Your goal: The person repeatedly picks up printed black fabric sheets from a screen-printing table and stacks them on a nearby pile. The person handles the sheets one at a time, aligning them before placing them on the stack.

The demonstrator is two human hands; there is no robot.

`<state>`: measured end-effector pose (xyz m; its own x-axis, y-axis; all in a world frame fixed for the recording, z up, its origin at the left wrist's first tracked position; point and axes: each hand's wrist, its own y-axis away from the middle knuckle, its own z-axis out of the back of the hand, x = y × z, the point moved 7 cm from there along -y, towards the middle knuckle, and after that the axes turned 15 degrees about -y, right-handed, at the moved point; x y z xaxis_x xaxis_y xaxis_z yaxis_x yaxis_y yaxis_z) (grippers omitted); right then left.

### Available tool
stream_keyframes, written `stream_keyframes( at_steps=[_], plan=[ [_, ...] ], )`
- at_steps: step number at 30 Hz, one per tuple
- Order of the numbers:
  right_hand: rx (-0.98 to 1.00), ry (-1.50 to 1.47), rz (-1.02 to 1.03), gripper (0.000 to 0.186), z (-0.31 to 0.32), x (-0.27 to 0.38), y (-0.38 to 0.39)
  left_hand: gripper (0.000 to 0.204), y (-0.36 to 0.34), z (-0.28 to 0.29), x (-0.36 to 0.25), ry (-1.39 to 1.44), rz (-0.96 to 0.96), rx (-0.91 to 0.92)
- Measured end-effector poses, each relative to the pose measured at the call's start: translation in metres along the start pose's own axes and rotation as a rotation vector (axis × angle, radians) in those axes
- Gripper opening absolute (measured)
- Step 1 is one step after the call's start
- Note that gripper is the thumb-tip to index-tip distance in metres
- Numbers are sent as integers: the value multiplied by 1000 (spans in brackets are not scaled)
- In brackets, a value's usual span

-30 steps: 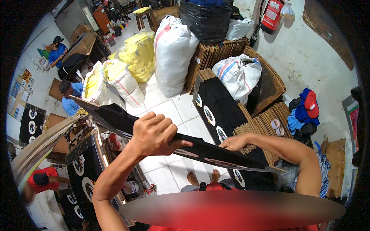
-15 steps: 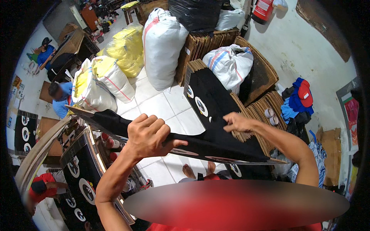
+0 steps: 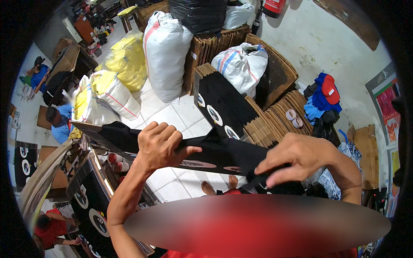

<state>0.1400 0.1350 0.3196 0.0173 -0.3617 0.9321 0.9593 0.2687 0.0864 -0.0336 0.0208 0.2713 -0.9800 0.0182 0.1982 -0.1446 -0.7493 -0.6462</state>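
Note:
My left hand (image 3: 161, 146) grips the top edge of a long tilted board (image 3: 114, 139) covered in black fabric with white round prints. My right hand (image 3: 290, 161) is at the board's right end, its fingers bent onto the black fabric (image 3: 232, 152). Behind the board lies a stack of boards carrying more black printed fabric (image 3: 226, 101), beside bare brown boards (image 3: 277, 120). My bare feet (image 3: 208, 188) show on the tiled floor below.
White sacks (image 3: 163, 56), yellow bags (image 3: 124, 62) and wrapped bundles stand behind. A printed-fabric table (image 3: 88, 189) is at left, with co-workers (image 3: 58, 122) nearby. Caps (image 3: 329, 90) and cloths lie by the right wall, below a fire extinguisher (image 3: 273, 7).
My right hand has come from behind the board, near the stack, forward and down onto the fabric at its right end. My left hand keeps its grip; the view has shifted slightly.

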Motion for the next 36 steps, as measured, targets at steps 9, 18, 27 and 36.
stream_keyframes(
  at_steps=[9, 18, 27, 36],
  plan=[
    [-293, 319, -138, 39, -3, -44, -42, 54, -5, -12, -7, 26, -35, -40],
    [-251, 364, -371, 21, -56, -168, -108, 53, 34, -71, 10, 139, 165, 229],
    [-349, 387, -553, 21, -89, -341, -117, 57, 288, -167, -26, 286, 935, 640],
    [-447, 331, -825, 23, -49, -432, -88, 52, 589, -148, -255, 591, 1441, 1480]
  ],
)
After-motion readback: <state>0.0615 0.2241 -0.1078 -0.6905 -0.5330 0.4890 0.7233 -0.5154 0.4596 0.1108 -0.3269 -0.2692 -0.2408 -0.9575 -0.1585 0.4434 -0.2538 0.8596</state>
